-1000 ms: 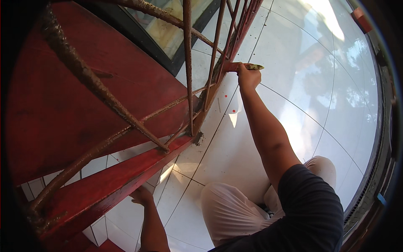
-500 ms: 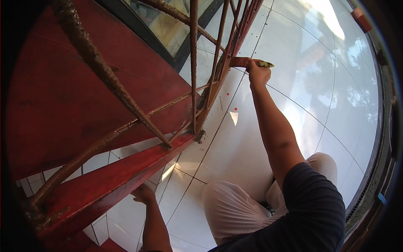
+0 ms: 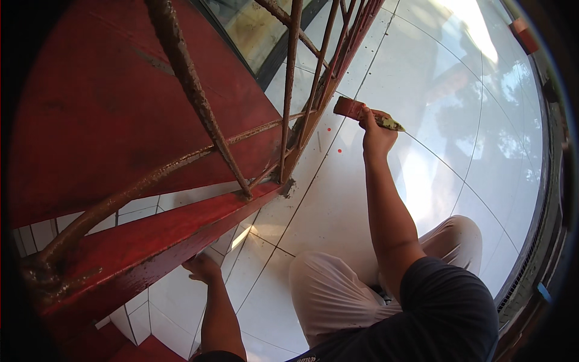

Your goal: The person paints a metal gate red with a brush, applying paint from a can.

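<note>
My right hand (image 3: 379, 134) grips a wide paintbrush (image 3: 350, 108) by its worn, paint-streaked handle. Its head is coated reddish brown and points left, a short gap away from the base bar (image 3: 329, 90) of the metal railing. Low on the left, my left hand (image 3: 204, 268) is beside the lower edge of a glossy red beam (image 3: 157, 232). Its fingers are apart and I see nothing held in them; the fingertips lie close to the beam, and whether they touch it I cannot tell.
Brown, rough-coated railing bars (image 3: 193, 90) cross above a large red panel (image 3: 108, 120). White tiles (image 3: 325, 211) cover the floor, with small red drips (image 3: 339, 151) near the railing. A dark-framed glass pane (image 3: 253, 36) stands behind the bars. My bent knees (image 3: 325, 289) are close below.
My right hand has drawn the paintbrush away from the railing base, toward me. A bright triangular patch on the floor no longer shows. The whole view has shifted slightly.
</note>
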`<state>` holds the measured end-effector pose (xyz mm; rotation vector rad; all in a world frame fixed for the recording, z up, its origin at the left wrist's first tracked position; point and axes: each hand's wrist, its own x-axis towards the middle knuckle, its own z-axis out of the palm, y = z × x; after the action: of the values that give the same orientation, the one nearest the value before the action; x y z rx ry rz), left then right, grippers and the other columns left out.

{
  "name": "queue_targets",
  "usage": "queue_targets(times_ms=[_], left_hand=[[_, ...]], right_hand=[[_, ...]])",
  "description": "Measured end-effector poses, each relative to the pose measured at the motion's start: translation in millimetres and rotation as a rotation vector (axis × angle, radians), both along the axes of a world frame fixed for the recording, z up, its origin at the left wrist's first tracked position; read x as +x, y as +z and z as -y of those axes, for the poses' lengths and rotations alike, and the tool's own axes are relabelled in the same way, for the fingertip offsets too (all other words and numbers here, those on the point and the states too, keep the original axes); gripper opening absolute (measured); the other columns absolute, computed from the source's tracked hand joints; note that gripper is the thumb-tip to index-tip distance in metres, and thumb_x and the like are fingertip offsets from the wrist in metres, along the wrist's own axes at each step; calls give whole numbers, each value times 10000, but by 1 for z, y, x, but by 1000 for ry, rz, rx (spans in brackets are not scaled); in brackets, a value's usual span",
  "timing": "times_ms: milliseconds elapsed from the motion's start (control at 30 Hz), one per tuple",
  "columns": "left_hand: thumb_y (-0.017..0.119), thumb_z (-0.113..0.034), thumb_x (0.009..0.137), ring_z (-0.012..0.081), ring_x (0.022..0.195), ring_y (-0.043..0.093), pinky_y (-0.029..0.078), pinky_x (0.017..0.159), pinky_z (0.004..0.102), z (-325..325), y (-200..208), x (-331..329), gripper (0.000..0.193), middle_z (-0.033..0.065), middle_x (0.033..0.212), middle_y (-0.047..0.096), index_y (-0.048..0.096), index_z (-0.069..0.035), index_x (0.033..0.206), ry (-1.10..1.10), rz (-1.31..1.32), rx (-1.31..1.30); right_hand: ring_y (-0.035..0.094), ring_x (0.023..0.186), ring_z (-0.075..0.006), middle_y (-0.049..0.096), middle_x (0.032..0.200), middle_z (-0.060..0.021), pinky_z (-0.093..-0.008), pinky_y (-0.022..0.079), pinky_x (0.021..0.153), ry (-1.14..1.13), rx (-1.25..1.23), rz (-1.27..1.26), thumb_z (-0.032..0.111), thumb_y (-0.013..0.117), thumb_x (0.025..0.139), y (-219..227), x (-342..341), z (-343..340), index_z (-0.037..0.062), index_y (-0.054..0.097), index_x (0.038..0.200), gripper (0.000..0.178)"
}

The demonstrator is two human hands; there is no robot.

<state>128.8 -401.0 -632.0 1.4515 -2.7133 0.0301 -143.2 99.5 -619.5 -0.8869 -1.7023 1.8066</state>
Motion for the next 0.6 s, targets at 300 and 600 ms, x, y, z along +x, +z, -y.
queue_targets(times_ms=[300,600], left_hand=[[412,-398,982,365,1307,438,264,1060,672,-9,5,-8,522,179,1364,448,407,-75,1393,46,10,43],[377,-462,1004,367,1283,454,274,1042,680,-7,-1,-5,502,170,1319,478,470,-106,1346,17,-27,-7]], right_hand=[[670,702,-119,727,777,-89,-267,529,677,213,243,117,194,820,813,-13,36,67,6,713,871,224],[657,669,-135,718,755,-98,-290,520,668,231,332,149,200,820,798,-34,2,76,8,704,829,227]])
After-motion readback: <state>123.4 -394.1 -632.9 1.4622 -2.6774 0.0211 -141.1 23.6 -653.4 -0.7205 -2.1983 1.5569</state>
